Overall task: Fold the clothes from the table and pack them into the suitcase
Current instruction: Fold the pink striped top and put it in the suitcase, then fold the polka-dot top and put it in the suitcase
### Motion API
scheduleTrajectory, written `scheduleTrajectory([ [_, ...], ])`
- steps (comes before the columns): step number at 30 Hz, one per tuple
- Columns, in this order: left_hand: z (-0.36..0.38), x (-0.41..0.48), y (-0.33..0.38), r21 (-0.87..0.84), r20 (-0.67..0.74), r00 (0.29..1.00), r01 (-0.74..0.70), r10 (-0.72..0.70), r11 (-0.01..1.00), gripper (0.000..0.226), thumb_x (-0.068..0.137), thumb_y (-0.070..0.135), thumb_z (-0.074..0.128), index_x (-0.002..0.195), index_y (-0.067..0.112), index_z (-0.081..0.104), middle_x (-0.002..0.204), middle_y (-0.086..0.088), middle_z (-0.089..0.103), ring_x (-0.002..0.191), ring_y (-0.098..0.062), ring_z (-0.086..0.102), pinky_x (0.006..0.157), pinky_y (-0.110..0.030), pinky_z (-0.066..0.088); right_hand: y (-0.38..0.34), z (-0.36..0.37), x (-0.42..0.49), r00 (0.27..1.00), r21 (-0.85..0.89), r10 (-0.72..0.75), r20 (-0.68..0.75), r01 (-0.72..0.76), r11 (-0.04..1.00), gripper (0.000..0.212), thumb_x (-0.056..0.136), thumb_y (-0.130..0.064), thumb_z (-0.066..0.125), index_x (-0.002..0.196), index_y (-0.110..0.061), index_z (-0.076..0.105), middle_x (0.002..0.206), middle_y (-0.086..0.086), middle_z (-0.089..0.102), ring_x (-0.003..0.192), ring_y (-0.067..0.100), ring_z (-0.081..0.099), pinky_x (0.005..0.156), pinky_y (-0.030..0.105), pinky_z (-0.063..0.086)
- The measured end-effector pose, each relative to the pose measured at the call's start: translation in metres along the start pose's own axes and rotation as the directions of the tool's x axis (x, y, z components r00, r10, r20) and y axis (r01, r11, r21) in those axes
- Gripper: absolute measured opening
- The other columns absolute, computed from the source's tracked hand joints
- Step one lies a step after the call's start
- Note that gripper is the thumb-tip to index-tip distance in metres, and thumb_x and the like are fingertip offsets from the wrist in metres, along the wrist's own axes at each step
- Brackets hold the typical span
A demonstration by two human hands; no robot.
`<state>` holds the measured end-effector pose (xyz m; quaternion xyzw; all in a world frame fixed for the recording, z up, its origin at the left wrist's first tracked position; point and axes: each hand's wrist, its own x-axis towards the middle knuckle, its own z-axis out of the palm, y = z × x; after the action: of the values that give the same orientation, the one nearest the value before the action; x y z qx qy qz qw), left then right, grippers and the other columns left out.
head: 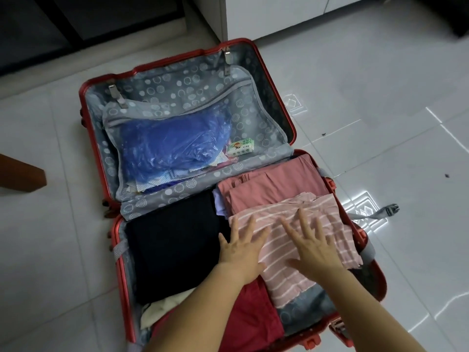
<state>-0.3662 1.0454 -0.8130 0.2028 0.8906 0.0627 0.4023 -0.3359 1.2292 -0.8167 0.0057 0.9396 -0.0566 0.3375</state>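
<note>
A red hard-shell suitcase (126,280) is laid open on a white tiled floor (380,97), its hinge running left to right. In the far half, a crumpled blue plastic bag (172,146) and a small green-and-white tissue packet (240,147) are held behind a mesh pocket in the grey circle-printed lining. A brown wooden leg (22,174) is seen at the left edge, a white cabinet (279,13) at the far side, and a grey strap buckle (388,208) lies on the floor to the right.

In the near half, a folded black garment (175,250) fills the left side, with a cream cloth (162,308) at its near edge. A dark red garment (251,316) lies nearest, partly hidden by the forearms. A folded dusty-pink garment (274,186) sits on the far right.

The pink white-striped garment (281,280) is laid over the right side, its long axis running near to far. The left hand (241,246) and right hand (313,246) are pressed flat on it side by side, fingers spread, gripping nothing.
</note>
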Motion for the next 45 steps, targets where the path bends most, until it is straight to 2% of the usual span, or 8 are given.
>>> scheduleTrajectory([
  [9, -0.073, -0.156, -0.024, -0.418, -0.014, 0.982, 0.164, -0.187, 0.894, 0.066, 0.093, 0.044, 0.047, 0.149, 0.023, 0.019, 0.148, -0.001, 0.037, 0.132, -0.017, 0.04, 0.107, -0.027, 0.034, -0.067, -0.086, -0.109, 0.96, 0.507, 0.063, -0.273, 0.088, 0.857, 0.08, 0.083, -0.071, 0.035, 0.144, -0.044, -0.009, 0.16, -0.001, 0.002, 0.139, 0.019, 0.033, 0.1, 0.033, 0.042],
  [13, -0.141, -0.235, -0.022, -0.607, -0.048, 0.964, 0.179, -0.26, 0.774, 0.053, 0.088, 0.045, 0.056, 0.137, 0.031, 0.041, 0.115, 0.013, 0.059, 0.1, -0.004, 0.058, 0.095, -0.022, 0.045, -0.1, -0.136, -0.165, 0.925, 0.692, 0.252, -0.285, 0.017, 0.721, 0.114, 0.047, -0.101, 0.01, 0.139, -0.038, 0.034, 0.123, 0.001, 0.058, 0.1, 0.011, 0.063, 0.079, 0.025, 0.048],
  [17, -0.219, -0.324, -0.026, -0.674, -0.23, 0.93, 0.06, -0.287, 0.736, 0.041, 0.087, 0.044, 0.057, 0.125, 0.029, 0.053, 0.083, 0.021, 0.055, 0.078, 0.004, 0.053, 0.093, -0.016, 0.043, -0.175, -0.167, -0.168, 0.919, 0.779, 0.15, -0.364, 0.212, 0.59, 0.073, 0.037, -0.089, 0.064, 0.096, -0.046, 0.067, 0.084, 0.043, 0.057, 0.045, 0.028, 0.049, 0.068, 0.042, 0.056],
  [18, -0.24, -0.349, -0.03, -0.7, -0.261, 0.922, 0.025, -0.287, 0.714, 0.04, 0.087, 0.043, 0.057, 0.124, 0.03, 0.053, 0.081, 0.023, 0.054, 0.081, 0.003, 0.055, 0.094, -0.018, 0.043, -0.207, -0.192, -0.187, 0.906, 0.854, 0.192, -0.377, 0.26, 0.45, 0.072, 0.034, -0.071, 0.081, 0.09, -0.027, 0.074, 0.077, 0.049, 0.052, 0.11, -0.02, -0.003, 0.063, 0.039, 0.056],
  [20, -0.283, -0.403, -0.043, -0.737, -0.319, 0.904, -0.048, -0.285, 0.674, 0.038, 0.088, 0.042, 0.055, 0.125, 0.032, 0.052, 0.084, 0.024, 0.054, 0.09, 0.0, 0.059, 0.093, -0.02, 0.046, -0.264, -0.249, -0.223, 0.943, 0.881, 0.034, -0.331, 0.296, 0.37, 0.067, 0.038, -0.031, 0.093, 0.098, -0.009, 0.073, 0.079, 0.027, 0.067, 0.062, -0.004, 0.057, 0.056, 0.02, 0.053],
  [25, -0.358, -0.547, -0.106, -0.736, -0.508, 0.782, -0.176, -0.361, 0.654, 0.04, 0.093, 0.033, 0.053, 0.131, 0.021, 0.049, 0.085, 0.024, 0.051, 0.073, 0.007, 0.051, 0.08, -0.015, 0.043, -0.382, -0.369, -0.337, 0.858, 0.608, -0.139, -0.494, 0.455, 0.65, 0.066, 0.08, -0.001, 0.068, 0.131, -0.038, 0.048, 0.079, -0.039, 0.062, 0.063, -0.015, 0.06, 0.054, 0.001, 0.043],
  [35, -0.326, -0.838, -0.281, -0.783, -0.566, 0.451, -0.031, -0.69, 0.622, 0.04, 0.093, 0.042, 0.052, 0.129, 0.024, 0.051, 0.099, 0.017, 0.057, 0.094, -0.001, 0.057, 0.088, -0.021, 0.045, -0.621, -0.455, -0.46, 0.694, 0.182, -0.559, -0.454, 0.687, 0.704, 0.045, 0.088, -0.024, 0.062, 0.125, -0.033, 0.039, 0.087, -0.013, 0.065, 0.069, 0.001, 0.059, 0.061, 0.025, 0.05],
  [45, -0.195, -0.971, -0.418, -0.923, -0.292, 0.311, 0.156, -0.905, 0.351, 0.048, 0.094, 0.034, 0.052, 0.139, 0.02, 0.041, 0.132, 0.001, 0.051, 0.121, -0.013, 0.049, 0.098, -0.026, 0.041, -0.805, -0.38, -0.512, 0.651, -0.105, -0.74, -0.169, 0.735, 0.67, 0.056, 0.091, -0.046, 0.048, 0.139, -0.021, 0.031, 0.101, -0.008, 0.066, 0.095, 0.016, 0.063, 0.072, 0.031, 0.049],
])
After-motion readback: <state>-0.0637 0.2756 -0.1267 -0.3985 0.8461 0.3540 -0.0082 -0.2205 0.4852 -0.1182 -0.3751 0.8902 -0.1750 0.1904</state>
